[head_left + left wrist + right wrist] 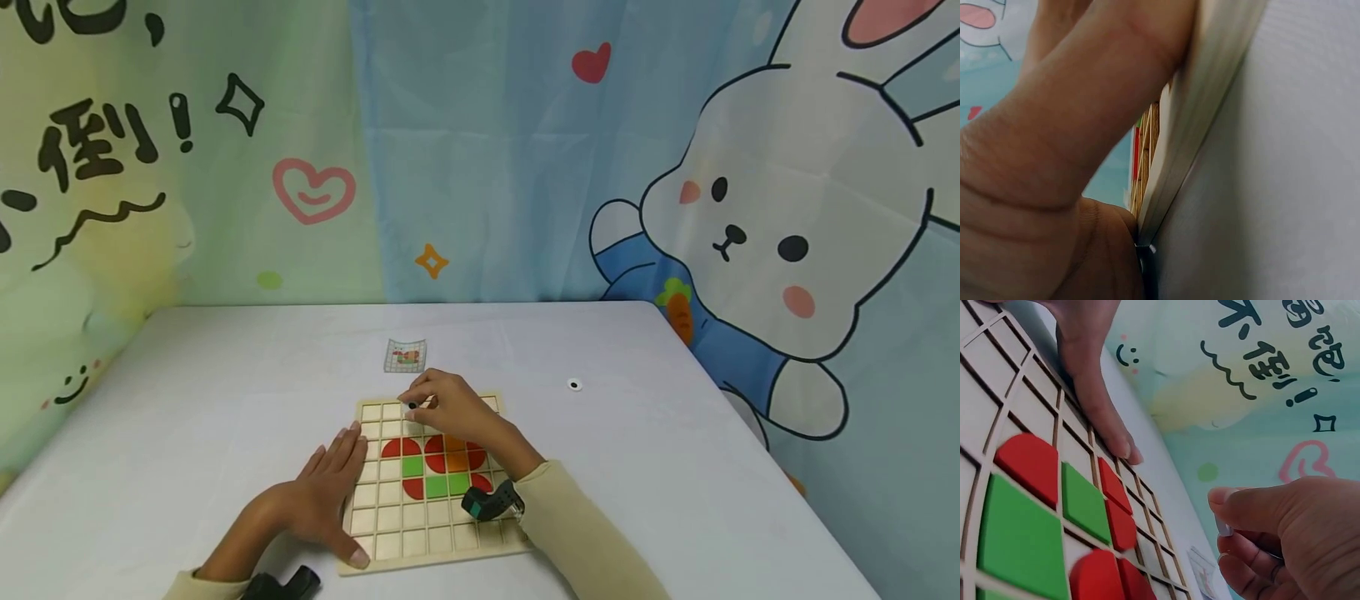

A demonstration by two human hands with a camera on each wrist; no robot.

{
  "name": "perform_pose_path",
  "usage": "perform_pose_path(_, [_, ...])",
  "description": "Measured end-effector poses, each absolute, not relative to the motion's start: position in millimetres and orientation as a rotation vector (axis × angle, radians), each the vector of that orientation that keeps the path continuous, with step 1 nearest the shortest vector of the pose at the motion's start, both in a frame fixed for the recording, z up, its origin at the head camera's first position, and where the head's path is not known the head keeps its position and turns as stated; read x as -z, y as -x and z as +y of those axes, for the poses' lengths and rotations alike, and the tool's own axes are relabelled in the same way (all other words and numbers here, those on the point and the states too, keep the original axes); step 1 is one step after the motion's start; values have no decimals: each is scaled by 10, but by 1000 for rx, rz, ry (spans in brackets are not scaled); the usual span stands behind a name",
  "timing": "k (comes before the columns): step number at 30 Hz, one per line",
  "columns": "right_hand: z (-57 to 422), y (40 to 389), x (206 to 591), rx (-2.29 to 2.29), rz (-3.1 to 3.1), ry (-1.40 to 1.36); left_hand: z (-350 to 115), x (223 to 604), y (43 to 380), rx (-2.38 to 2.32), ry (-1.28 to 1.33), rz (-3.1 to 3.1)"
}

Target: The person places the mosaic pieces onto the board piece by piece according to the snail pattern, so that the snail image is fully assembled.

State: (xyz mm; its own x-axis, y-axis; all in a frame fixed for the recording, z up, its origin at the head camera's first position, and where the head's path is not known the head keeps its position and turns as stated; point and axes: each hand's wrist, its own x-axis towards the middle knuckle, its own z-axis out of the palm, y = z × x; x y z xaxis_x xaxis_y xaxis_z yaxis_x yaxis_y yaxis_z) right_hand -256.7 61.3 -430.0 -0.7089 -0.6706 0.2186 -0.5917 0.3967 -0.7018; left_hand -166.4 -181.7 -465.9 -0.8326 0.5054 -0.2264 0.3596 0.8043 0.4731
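A wooden grid board [391, 546] lies on the table, bearing red quarter-round pieces [1030, 464], green squares [1085, 501] and orange pieces [456, 461]. My left hand [324, 492] rests along the board's left edge, fingers stretched out, thumb at the near left corner. Over the far rows, my right hand [456, 408] pinches a small white disc with a black dot [412, 406] between thumb and fingertips. In the right wrist view this white disc [1225, 526] shows edge-on, held above the board.
Beyond the board lies a small card with a printed grid picture [405, 357]. Another white disc with a black dot [574, 384] lies on the white tabletop [660, 500] to the right. A printed curtain [480, 167] hangs behind the table.
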Motion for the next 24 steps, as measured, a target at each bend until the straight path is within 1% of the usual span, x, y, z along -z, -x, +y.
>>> perform_pose_path(11, [359,2542,4412,1074,2499,1060,-1840,4667,1654,-616,-691,2647])
perform_pose_path(19, [305,2546,4452,1002,2527,990,-1828,4642,1669,-597,-675,2638])
perform_pose_path(24, [302,2554,4434,979,2534,1006,-1826,4639,1663,-592,-673,2637])
